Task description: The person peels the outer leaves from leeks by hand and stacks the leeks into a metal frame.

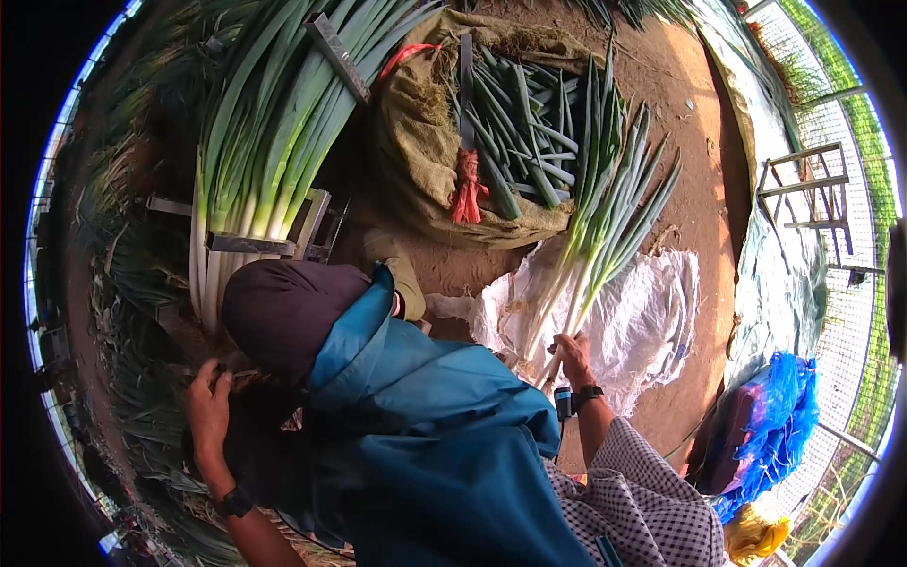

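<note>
My right hand (pixel 577 361) is closed around the white lower stalks of several long green onions (pixel 592 262), whose leaves fan out over a white woven plastic sheet (pixel 652 319). At the left, my left hand (pixel 209 407) has its fingers apart, with no object visible in it. Near it, a large bundle of thick green onions (pixel 276 156) rests in a metal frame (pixel 251 244), its lower white ends partly hidden by a co-worker's dark head covering (pixel 290 312). The co-worker's teal jacket (pixel 453 425) fills the space between my arms. Both my wrists carry dark bands.
A burlap sack (pixel 418 156) holds cut green leaves (pixel 528 135), with a metal strip and red ties at its edge. Piled leaves (pixel 142 354) lie at the left. At the right are a metal rack (pixel 808 188), blue netting (pixel 779 418) and a yellow bundle (pixel 755 535).
</note>
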### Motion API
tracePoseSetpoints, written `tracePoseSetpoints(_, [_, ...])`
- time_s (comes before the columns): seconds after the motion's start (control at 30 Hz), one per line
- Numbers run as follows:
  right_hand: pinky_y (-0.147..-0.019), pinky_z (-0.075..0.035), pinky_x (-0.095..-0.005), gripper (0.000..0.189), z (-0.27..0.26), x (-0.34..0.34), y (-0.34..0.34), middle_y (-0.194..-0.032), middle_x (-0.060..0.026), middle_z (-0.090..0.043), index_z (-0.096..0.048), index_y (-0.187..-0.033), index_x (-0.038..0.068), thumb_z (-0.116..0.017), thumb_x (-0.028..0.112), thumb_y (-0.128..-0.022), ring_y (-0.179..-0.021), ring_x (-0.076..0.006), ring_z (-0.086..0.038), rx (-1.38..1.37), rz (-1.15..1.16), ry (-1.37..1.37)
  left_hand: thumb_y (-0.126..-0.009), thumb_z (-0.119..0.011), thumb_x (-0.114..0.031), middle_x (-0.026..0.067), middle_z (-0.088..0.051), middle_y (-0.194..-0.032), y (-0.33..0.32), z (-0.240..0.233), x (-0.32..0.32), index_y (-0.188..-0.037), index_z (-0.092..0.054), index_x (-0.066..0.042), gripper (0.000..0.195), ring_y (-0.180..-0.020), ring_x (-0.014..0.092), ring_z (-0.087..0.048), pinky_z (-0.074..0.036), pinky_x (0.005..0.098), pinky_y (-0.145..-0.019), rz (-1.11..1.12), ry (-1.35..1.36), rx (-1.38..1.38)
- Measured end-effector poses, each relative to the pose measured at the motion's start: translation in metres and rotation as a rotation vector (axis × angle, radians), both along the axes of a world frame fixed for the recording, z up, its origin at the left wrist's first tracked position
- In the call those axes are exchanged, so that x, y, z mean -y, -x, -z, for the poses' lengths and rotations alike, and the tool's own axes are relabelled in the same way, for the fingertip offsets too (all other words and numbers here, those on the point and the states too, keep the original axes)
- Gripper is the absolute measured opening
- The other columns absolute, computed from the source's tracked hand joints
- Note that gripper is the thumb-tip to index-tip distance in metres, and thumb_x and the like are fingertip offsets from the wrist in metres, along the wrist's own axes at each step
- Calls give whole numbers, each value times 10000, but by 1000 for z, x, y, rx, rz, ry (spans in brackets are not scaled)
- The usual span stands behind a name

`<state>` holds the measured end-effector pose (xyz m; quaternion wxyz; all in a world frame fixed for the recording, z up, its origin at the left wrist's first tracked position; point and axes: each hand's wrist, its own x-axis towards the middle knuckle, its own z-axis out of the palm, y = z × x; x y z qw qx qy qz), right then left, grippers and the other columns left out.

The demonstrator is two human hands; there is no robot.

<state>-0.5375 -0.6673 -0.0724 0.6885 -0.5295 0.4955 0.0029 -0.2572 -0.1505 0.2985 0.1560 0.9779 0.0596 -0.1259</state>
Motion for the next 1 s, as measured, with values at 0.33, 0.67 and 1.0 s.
tracePoseSetpoints(0.33, [-762,-475,-252,189,-120,101,-76,-840,-33,-625,-600,-1021,5,-638,164,-927,-737,-143,-593,719,223,-468,-919,-697,-204,183,-710,-1060,-1,-37,144,-1188,-642,-6,339,-963,338,-695,-561,408,-831,468,261,356])
tracePoseSetpoints(0.67, [-1013,-485,-360,402,-193,11,-255,-1266,-136,-649,-544,-1310,-35,-557,158,-958,-1142,-230,-631,951,-192,-599,-991,-608,-327,265,-484,-1385,-8,33,293,-1458,-382,62,648,-1267,385,-518,-404,437,-1086,618,993,307])
tracePoseSetpoints(1.0, [-898,-470,-297,252,-214,-100,-261,-1001,-7,-613,-575,-1220,66,-449,192,-1041,-926,-140,-569,758,-195,-826,-1033,-526,-291,247,-690,-969,-52,44,245,-1199,-625,-24,330,-937,394,-692,-537,430,-760,514,852,131])
